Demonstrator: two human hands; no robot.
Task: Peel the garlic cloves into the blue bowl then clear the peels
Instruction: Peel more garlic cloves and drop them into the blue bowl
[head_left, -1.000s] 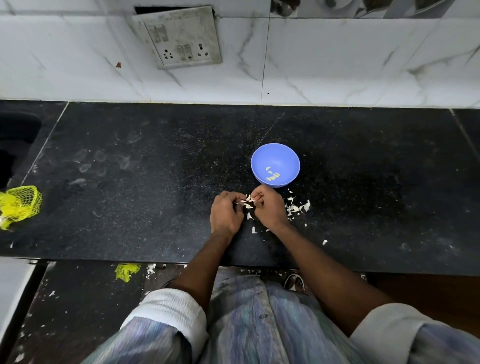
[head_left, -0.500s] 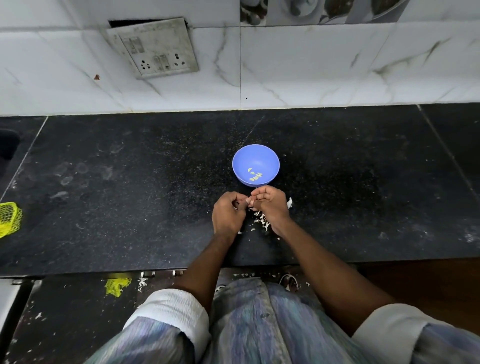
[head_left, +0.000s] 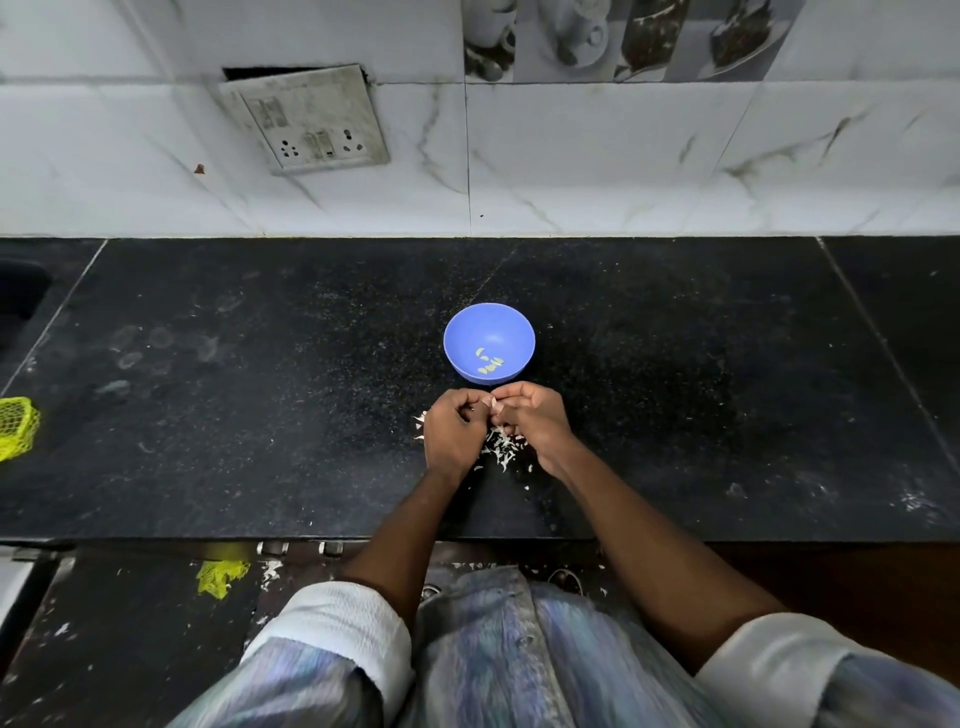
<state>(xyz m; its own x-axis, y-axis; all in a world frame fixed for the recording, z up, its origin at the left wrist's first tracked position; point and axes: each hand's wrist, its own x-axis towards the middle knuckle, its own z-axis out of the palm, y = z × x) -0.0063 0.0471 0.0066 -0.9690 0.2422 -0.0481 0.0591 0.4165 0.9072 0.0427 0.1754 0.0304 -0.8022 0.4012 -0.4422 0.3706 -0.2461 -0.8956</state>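
Note:
The blue bowl (head_left: 489, 332) stands on the black counter (head_left: 260, 415) with several peeled garlic cloves (head_left: 489, 361) at its bottom. Just in front of the bowl my left hand (head_left: 454, 434) and my right hand (head_left: 535, 418) meet, fingers curled, pinching a small garlic clove (head_left: 492, 402) between their fingertips. Most of the clove is hidden by the fingers. A heap of white peels (head_left: 501, 444) lies on the counter under and between my hands, with a few more peels to the left of my left hand.
A yellow net bag (head_left: 15, 428) lies at the counter's far left edge. A tilted switch plate (head_left: 306, 122) hangs on the tiled wall. Another yellow net scrap (head_left: 221, 574) and white peel bits lie on the floor below the counter's front edge.
The hands stayed together on the clove just in front of the bowl. The head camera shifted, so the bowl and hands sit more central and more wall shows.

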